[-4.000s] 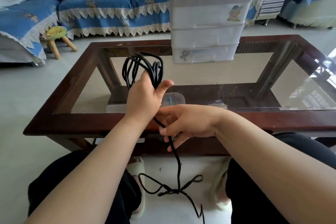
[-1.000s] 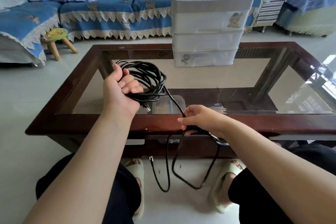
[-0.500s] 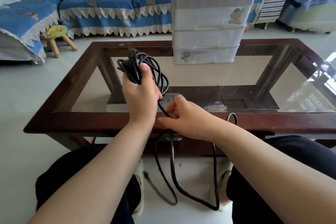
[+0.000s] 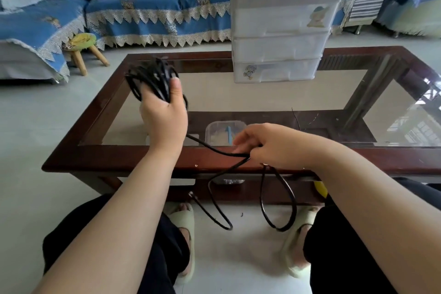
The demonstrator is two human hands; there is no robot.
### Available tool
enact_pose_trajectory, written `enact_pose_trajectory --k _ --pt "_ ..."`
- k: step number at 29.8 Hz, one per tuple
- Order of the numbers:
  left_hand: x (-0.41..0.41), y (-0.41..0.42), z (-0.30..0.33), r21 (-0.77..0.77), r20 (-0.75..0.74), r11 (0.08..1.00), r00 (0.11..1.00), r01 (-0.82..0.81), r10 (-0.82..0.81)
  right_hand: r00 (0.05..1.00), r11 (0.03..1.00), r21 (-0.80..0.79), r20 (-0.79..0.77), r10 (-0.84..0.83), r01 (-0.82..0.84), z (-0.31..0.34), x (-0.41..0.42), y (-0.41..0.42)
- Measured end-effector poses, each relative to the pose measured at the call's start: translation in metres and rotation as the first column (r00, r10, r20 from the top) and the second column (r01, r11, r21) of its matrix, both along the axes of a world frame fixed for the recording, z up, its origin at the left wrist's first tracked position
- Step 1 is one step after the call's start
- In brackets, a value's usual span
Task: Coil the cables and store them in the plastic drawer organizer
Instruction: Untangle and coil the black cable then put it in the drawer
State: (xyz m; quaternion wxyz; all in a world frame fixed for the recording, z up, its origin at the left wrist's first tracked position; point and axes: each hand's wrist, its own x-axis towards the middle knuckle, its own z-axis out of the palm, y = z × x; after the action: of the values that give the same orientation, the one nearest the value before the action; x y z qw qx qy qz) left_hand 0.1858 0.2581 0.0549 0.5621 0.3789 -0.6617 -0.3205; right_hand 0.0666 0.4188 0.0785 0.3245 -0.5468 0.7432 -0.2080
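Cable-coiling job looks maybe most of the way through, going by what's visible. Biggest thing around is the glass-topped coffee table (image 4: 238, 157), with the plastic drawer organizer (image 4: 281, 31) standing on its far side, all three drawers shut, so nothing's stored yet as far as I can tell. Left hand (image 4: 164, 119) is raised over the table with fingers clamped round a fat bundle of black loops (image 4: 150, 79), so the bulk of the cable (image 4: 214, 148) is wound already. Right hand (image 4: 269, 145) sits at the near table edge, fingers closed on the loose stretch, and a couple of slack loops (image 4: 279, 200) dangle to the floor between the slippered feet. Left to do, I reckon: wind that tail, open a drawer, drop it in. Small clear box (image 4: 224, 133) is on the shelf under the glass, not really in the way.
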Motion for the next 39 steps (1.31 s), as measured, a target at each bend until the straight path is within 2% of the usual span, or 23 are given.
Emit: enact_pose_trajectory --k 2,4,5,7,9,11,12,17,20,22,24,27,29,31,32,33,34,35,36,37,38,39 --pt "0.0 0.005 -0.005 0.056 0.234 0.987 0.959 0.15 -0.159 0.999 0.994 -0.098 0.028 -0.041 0.043 0.0 0.001 0.0" --pt "-0.002 0.013 -0.011 0.171 0.458 0.929 0.809 0.327 -0.369 0.994 0.972 -0.209 0.059 -0.096 0.106 -0.004 0.005 0.001" --pt "-0.002 0.017 -0.014 0.236 0.515 0.886 0.722 0.399 -0.462 0.99 0.958 -0.255 0.071 -0.12 0.135 -0.007 0.007 0.0" --pt "-0.002 0.028 -0.017 0.368 0.487 0.763 0.589 0.532 -0.645 0.977 0.914 -0.347 0.112 -0.182 0.21 -0.015 0.006 -0.002" --pt "-0.001 0.041 -0.016 0.514 0.409 0.596 0.434 0.617 -0.803 0.953 0.843 -0.446 0.156 -0.259 0.302 -0.021 0.002 -0.003" --pt "0.001 0.053 -0.014 0.634 0.357 0.462 0.296 0.62 -0.886 0.939 0.778 -0.536 0.1 -0.328 0.328 -0.024 -0.003 -0.003" --pt "0.002 0.058 -0.012 0.662 0.32 0.421 0.274 0.62 -0.907 0.934 0.759 -0.566 0.061 -0.351 0.322 -0.025 -0.004 -0.003" --pt "0.009 0.05 -0.009 0.681 -0.008 0.211 0.295 0.701 -0.955 0.888 0.663 -0.664 0.003 -0.459 0.346 -0.032 -0.01 0.001" --pt "0.01 0.041 -0.01 0.699 -0.055 0.164 0.281 0.696 -0.958 0.865 0.618 -0.651 0.121 -0.488 0.44 -0.032 -0.011 0.002" --pt "0.01 0.038 -0.01 0.721 -0.051 0.181 0.312 0.669 -0.949 0.854 0.596 -0.633 0.223 -0.471 0.494 -0.028 -0.009 0.003" --pt "0.011 0.034 -0.01 0.735 -0.056 0.238 0.408 0.634 -0.911 0.86 0.595 -0.627 0.29 -0.421 0.503 -0.021 -0.01 0.006" --pt "0.012 0.026 -0.005 0.732 -0.122 0.361 0.633 0.578 -0.764 0.888 0.699 -0.548 0.309 -0.341 0.459 -0.008 -0.016 0.014" --pt "0.014 0.014 -0.001 0.732 -0.229 0.397 0.749 0.554 -0.622 0.916 0.8 -0.449 0.242 -0.32 0.398 -0.002 -0.022 0.018" --pt "0.019 -0.002 0.002 0.736 -0.359 0.387 0.805 0.556 -0.472 0.964 0.928 -0.261 0.097 -0.248 0.265 0.003 -0.031 0.022" --pt "0.021 -0.008 0.005 0.733 -0.399 0.389 0.816 0.558 -0.417 0.988 0.984 -0.091 0.015 -0.154 0.154 0.003 -0.034 0.024" --pt "0.023 -0.013 0.006 0.731 -0.411 0.402 0.826 0.552 -0.386 0.999 0.992 0.12 -0.04 -0.02 0.025 0.0 -0.036 0.026" --pt "0.025 -0.016 0.007 0.73 -0.4 0.419 0.835 0.54 -0.379 0.994 0.947 0.312 -0.059 0.095 -0.073 -0.005 -0.036 0.027" --pt "0.026 -0.016 0.008 0.73 -0.369 0.44 0.843 0.524 -0.393 0.982 0.894 0.435 -0.089 0.164 -0.11 -0.011 -0.034 0.027" --pt "0.026 -0.014 0.008 0.731 -0.323 0.46 0.849 0.504 -0.418 0.974 0.878 0.467 -0.134 0.183 -0.101 -0.018 -0.031 0.026" --pt "0.025 -0.01 0.007 0.728 -0.271 0.484 0.853 0.485 -0.447 0.979 0.913 0.404 -0.153 0.132 -0.06 -0.023 -0.026 0.025" --pt "0.023 -0.005 0.005 0.72 -0.218 0.512 0.853 0.468 -0.473 0.996 0.96 0.278 -0.091 0.004 0.022 -0.029 -0.02 0.021" --pt "0.02 0.0 0.003 0.707 -0.169 0.541 0.852 0.455 -0.495 0.99 0.981 0.147 0.044 -0.135 0.127 -0.032 -0.014 0.019"
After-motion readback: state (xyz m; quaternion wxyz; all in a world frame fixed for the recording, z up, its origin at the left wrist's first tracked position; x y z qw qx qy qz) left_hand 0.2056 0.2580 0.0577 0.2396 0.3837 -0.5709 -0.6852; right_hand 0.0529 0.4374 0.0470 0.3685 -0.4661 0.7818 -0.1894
